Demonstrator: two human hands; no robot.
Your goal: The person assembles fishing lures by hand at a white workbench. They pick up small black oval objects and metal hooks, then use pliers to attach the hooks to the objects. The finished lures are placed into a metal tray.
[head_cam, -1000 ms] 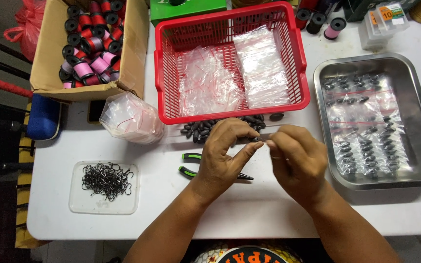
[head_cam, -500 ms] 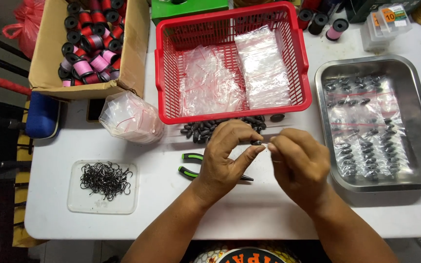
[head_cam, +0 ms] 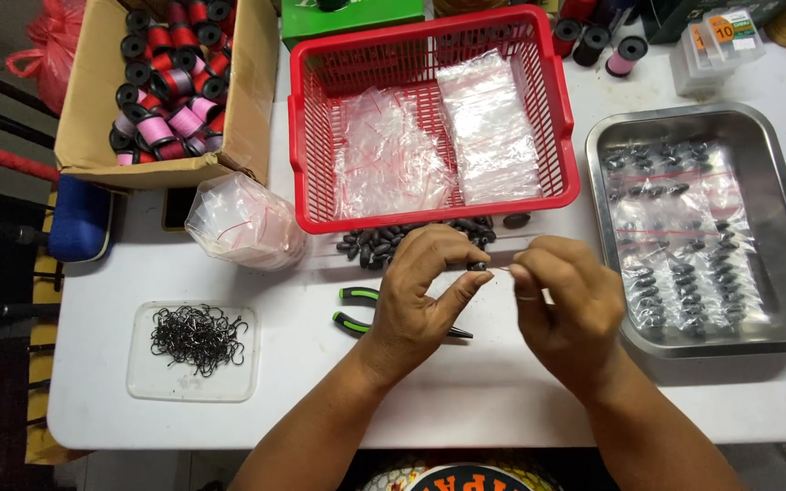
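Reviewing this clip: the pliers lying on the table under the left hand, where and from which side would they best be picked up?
Probably by the green-and-black handles, coming from the left. The pliers lie flat on the white table, handles pointing left and free, while the left hand covers the middle and the nose pokes out on the right.

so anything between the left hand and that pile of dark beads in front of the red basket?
Nothing visible. The left hand sits right beside the dark beads; the pliers lie under it, nearer the person.
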